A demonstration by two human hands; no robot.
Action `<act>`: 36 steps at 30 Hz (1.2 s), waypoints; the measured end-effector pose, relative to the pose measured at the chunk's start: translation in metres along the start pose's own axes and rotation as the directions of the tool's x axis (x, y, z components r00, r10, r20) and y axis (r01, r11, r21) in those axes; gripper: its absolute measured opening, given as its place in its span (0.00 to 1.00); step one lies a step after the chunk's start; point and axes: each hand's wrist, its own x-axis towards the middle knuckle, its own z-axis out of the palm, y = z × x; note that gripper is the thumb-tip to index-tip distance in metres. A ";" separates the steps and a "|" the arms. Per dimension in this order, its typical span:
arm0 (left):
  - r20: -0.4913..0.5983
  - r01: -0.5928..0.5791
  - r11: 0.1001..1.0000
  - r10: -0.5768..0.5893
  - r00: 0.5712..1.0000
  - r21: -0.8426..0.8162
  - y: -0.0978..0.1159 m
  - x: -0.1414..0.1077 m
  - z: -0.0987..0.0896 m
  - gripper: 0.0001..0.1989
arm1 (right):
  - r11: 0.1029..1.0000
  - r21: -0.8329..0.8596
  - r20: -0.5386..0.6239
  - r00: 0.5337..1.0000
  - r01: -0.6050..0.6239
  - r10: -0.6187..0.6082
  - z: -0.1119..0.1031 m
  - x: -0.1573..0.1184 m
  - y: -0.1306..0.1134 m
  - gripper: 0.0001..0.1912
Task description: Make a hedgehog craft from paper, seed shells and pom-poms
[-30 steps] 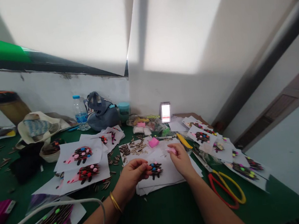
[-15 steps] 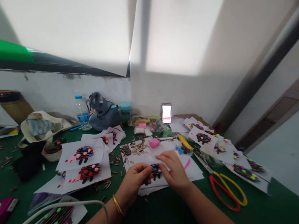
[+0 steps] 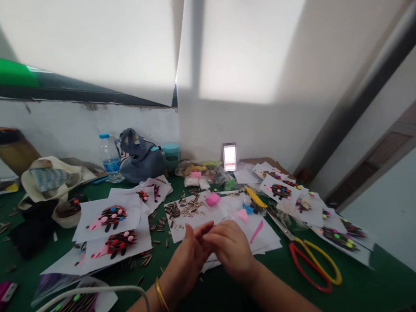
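Observation:
My left hand (image 3: 190, 252) is turned palm up over the front of the white paper stack, a gold bangle (image 3: 162, 297) at its wrist. Cupped over it, my right hand (image 3: 233, 248) presses its fingers against the left palm. Both hands are closed together, and whatever lies between them is hidden. Behind them on the white paper (image 3: 180, 230) are sunflower seeds (image 3: 183, 207), a bright pink lump of clay (image 3: 212, 199), a pale pink lump (image 3: 242, 215), a blue piece (image 3: 249, 207) and a flat pink strip (image 3: 256, 231).
Scissors (image 3: 314, 264) with red and yellow handles lie at right, beside a yellow cutter (image 3: 256, 197). Hedgehog pictures (image 3: 116, 217) made with seeds lie left, others (image 3: 341, 239) right. A white cable (image 3: 95, 285) crosses the lower left. A water bottle (image 3: 110, 159) stands behind.
My hands have come together, the right closing over the left. Before, they were apart over a small hedgehog picture, which they now cover. The view has shifted slightly.

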 end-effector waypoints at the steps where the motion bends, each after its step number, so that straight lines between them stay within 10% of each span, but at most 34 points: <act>1: 0.044 0.044 0.995 -0.040 0.998 -0.094 0.002 -0.001 0.000 0.36 | 0.999 -0.002 0.043 0.998 0.049 -0.049 0.003 0.001 -0.003 0.17; 13: 0.062 0.105 0.878 -0.086 0.994 -0.468 0.019 0.003 -0.014 0.40 | 0.984 -0.056 0.300 0.943 0.171 -0.146 0.017 0.000 -0.017 0.43; 20: 0.035 0.034 0.823 -0.017 0.999 -0.567 0.014 0.003 -0.015 0.45 | 0.914 -0.179 0.395 0.878 0.364 -0.273 0.020 -0.006 -0.006 0.47; 24: 0.201 0.175 0.813 -0.074 0.977 -0.555 0.011 0.004 -0.017 0.47 | 0.924 -0.259 0.350 0.919 0.282 -0.182 0.019 -0.005 -0.005 0.47; 36: 0.113 0.075 0.835 -0.015 0.993 -0.545 0.014 0.004 -0.017 0.45 | 0.954 -0.176 0.341 0.924 0.241 -0.171 0.017 -0.005 -0.004 0.39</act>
